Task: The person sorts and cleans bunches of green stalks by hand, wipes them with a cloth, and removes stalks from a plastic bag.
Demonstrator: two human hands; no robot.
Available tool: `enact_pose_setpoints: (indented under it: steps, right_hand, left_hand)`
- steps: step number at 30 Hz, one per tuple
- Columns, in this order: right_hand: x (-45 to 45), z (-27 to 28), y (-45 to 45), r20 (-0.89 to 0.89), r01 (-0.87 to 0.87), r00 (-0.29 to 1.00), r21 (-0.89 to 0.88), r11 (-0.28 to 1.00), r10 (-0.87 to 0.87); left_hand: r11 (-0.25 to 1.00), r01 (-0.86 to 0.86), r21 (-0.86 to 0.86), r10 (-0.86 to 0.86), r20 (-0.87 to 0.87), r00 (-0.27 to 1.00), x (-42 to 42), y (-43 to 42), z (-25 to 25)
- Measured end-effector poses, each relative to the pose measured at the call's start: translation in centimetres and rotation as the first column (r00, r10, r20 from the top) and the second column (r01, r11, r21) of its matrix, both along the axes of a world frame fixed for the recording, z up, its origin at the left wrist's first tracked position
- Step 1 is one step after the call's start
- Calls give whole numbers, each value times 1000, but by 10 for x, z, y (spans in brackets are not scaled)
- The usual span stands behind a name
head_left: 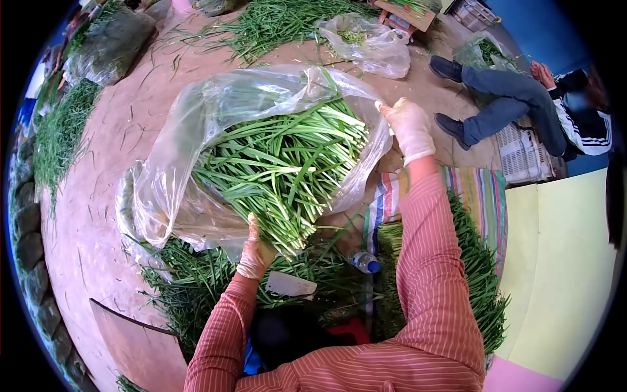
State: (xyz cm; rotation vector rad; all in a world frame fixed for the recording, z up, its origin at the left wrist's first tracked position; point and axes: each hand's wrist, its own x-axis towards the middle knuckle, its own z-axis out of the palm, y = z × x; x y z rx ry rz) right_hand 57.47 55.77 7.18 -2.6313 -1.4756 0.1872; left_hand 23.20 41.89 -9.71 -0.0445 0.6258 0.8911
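A large clear plastic bag (235,98) lies spread open in front of me, filled with green garlic chives (281,153) whose pale cut ends point right and toward me. My right hand (408,127), in a thin whitish glove, pinches the bag's rim at the upper right. At the near edge is my left hand (257,251), also gloved. Its thumb presses up against the rim beside the chives, and its fingers are hidden underneath. Below the bag, close to my left hand, a pale flat blade-like piece (291,285) rests on loose greens (189,274).
A water bottle (366,262) with a blue cap lies near my right forearm. More chives sit on a striped woven sheet (486,196). Another person (522,98) sits at the right by a plastic crate (522,153). Greens and filled bags (114,42) lie farther off.
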Motion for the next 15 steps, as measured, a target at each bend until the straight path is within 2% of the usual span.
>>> enact_pose_setpoints:
  steps: [2, 4, 5, 6, 8, 9, 10, 13, 14, 15]
  right_hand:
    - [-19, 9, -7, -37, -7, 999, 49, 999, 9]
    - [-33, 12, -5, 14, -174, 984, 199, 964, 175]
    - [-30, -3, 3, 66, -270, 963, 296, 916, 262]
    - [-30, -15, 10, 65, -269, 963, 297, 916, 262]
    - [-33, -29, 23, -90, -354, 919, 249, 902, 385]
    - [-34, -32, 27, -187, -340, 909, 183, 922, 372]
    - [-34, -39, 32, -187, -341, 909, 183, 922, 373]
    - [-35, -56, 44, -164, -315, 939, -54, 947, 303]
    - [-33, -59, 48, -165, -318, 938, -58, 946, 305]
    - [-30, -61, 52, -247, -330, 924, -125, 936, 293]
  left_hand:
    - [1000, 4, -1, -4, -5, 1000, 2, -1, 7]
    - [998, 44, 36, -40, -103, 994, 4, 1, 13]
    - [998, 45, 36, -41, -104, 994, 3, 0, 10]
    - [999, 24, 36, -22, -69, 997, 2, 0, 5]
    - [999, 2, 36, -1, -33, 999, 2, 0, 2]
    - [997, -21, 71, 25, -58, 998, 3, 0, 3]
    - [993, -43, 106, 52, -82, 995, 3, 0, 3]
    - [994, -73, 87, 87, -170, 982, 6, 3, -2]
    - [996, -53, 71, 66, -198, 978, 6, 4, -3]
    - [996, -51, 79, 65, -183, 981, 6, 4, -4]
